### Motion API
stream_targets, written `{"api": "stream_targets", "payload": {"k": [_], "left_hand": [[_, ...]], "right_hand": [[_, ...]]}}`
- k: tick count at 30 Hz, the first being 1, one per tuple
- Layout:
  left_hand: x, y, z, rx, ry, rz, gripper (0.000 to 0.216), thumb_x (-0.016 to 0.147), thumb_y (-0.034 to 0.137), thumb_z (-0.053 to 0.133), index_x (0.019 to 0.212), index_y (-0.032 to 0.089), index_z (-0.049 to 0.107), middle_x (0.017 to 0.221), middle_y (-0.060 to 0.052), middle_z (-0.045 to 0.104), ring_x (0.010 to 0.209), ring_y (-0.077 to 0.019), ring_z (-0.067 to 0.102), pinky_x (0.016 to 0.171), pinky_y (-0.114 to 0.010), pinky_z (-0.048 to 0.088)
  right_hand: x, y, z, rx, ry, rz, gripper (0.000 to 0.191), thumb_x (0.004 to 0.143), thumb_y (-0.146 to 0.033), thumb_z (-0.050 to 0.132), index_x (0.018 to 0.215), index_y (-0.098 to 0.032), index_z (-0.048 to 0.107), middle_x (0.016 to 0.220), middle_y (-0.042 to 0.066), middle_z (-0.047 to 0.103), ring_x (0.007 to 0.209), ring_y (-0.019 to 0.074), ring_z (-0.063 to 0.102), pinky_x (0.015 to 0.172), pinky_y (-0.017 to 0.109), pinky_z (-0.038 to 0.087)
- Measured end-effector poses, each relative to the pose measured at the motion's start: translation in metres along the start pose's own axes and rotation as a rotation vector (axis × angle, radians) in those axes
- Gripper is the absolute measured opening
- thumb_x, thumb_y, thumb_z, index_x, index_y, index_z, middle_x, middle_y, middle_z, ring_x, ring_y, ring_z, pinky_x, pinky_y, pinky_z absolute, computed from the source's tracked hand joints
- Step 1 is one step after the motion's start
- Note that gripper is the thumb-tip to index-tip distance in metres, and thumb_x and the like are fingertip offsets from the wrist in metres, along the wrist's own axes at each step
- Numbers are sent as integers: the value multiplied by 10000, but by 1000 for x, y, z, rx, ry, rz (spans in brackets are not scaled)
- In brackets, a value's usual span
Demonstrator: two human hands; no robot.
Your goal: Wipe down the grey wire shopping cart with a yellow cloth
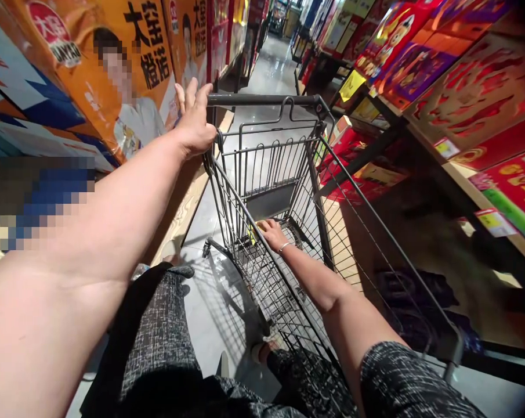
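Left of the cart [273, 200] stand orange boxes [82, 87], at its handle [264, 100] the left hand [195, 121] has spread fingers, low inside it the right hand [274, 236] touches a yellow thing [252, 233], though I cannot tell its grip, and right of it are red boxes [466, 96].

Left hand [195, 119] pointing far, fingers standing apart; right hand [274, 234] hanging lower, further right, fingers bending slightly.

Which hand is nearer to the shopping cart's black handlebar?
Left. The left hand is at the handlebar's left end in the picture, fingers raised; the right hand is farther off, down in the cart, at something yellow.
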State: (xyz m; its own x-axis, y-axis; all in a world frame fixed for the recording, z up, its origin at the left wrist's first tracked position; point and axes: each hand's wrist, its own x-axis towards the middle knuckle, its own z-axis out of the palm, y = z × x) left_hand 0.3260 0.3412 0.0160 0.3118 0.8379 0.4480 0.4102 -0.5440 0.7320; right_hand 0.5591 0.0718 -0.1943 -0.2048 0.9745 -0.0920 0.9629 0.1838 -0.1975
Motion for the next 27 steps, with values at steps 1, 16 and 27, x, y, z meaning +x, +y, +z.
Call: {"api": "stream_targets", "payload": {"k": [1, 16, 27], "left_hand": [[3, -2, 2, 20, 2, -1, 1061, 505, 676, 626, 1465, 304, 373, 1648, 105, 281, 1529, -159, -133, 1250, -343, -113], [13, -4, 11, 80, -115, -69, 1054, 619, 437, 592, 1584, 226, 223, 1691, 150, -29, 1559, -199, -158, 1311, -423, -122], [13, -12, 9, 40, -94, -30, 906, 577, 353, 581, 1467, 383, 416, 1661, 235, 56, 1562, -228, -119, 1282, -514, -134]], "right_hand": [[0, 5, 1, -11, 8, 0, 379, 940, -183, 519, 1251, -351, 654, 1414, 46, 532, 1300, 303, 382, 1042, 536, 419], [119, 85, -171, 86, 713, 103, 499, 929, -223, 541, 1413, -308, 455, 1462, 79, 380, 1424, 345, 219, 1130, 616, 327], [-2, 69, 15, 121, 328, 500, 511, 820, -79, 438, 1254, -285, 613, 1371, 100, 512, 1269, 292, 439, 1061, 496, 460]]}}
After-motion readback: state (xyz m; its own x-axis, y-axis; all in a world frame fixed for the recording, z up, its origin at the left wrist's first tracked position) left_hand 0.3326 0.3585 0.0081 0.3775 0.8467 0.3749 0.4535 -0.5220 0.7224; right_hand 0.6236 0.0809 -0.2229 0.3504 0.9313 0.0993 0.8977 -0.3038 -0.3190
